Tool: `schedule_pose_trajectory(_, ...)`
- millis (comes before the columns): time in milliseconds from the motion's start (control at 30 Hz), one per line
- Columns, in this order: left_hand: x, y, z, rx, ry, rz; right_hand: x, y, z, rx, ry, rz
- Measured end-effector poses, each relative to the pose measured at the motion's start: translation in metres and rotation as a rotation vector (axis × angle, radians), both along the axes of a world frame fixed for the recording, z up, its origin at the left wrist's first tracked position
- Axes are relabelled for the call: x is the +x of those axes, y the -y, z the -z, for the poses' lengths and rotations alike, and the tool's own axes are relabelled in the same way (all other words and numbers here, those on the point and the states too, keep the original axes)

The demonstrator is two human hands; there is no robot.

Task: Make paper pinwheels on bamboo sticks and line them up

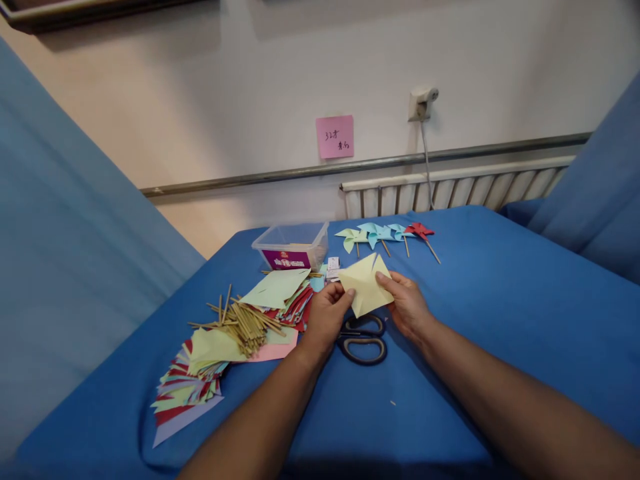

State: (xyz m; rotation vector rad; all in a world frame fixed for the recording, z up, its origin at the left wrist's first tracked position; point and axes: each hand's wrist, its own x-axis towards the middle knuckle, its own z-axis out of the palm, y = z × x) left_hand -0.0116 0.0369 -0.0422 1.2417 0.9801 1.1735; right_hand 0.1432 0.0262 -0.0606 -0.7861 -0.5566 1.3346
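Note:
Between my hands is a pale yellow paper square (367, 290) with slits cut in from its corners; one slit gapes at the top. My left hand (327, 313) pinches its left edge, thumb on top. On the right edge, my right hand (406, 303) grips it with the thumb over the front and the fingers behind. Black-handled scissors (364, 351) lie on the blue cloth just below the paper, their blades hidden by my left hand and the paper. A small white box (333, 267) sits behind my left hand.
To the left lie a bundle of thin wooden sticks (250, 327) and fanned stacks of coloured paper (187, 387). Behind them stands a clear plastic tub (315, 257). Several finished pinwheels, including a red one (420, 231), lie along the back. Blue curtains (65, 233) hang at both sides.

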Motion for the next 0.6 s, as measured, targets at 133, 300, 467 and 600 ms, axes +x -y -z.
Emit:
schedule_pose_trajectory(133, -0.0018, -0.0001, -0.0022, 0.009, -0.014, -0.091, -0.0015, 0.0008, 0.0027, 0.017, 0.051, -0.064)
schedule_pose_trajectory(300, -0.0053, -0.0037, -0.0020, -0.050, 0.058, -0.110, -0.0007, -0.0019, 0.0081, 0.024, 0.078, -0.072)
schedule_pose_trajectory(467, -0.0071, -0.0061, -0.0008, -0.085, 0.141, -0.167, 0.0001, -0.0021, 0.0092, 0.002, 0.135, -0.123)
schedule_pose_trajectory(600, -0.0090, -0.0057, -0.0078, -0.094, 0.231, -0.221, -0.0011, -0.0003, 0.0088, 0.004, 0.213, -0.166)
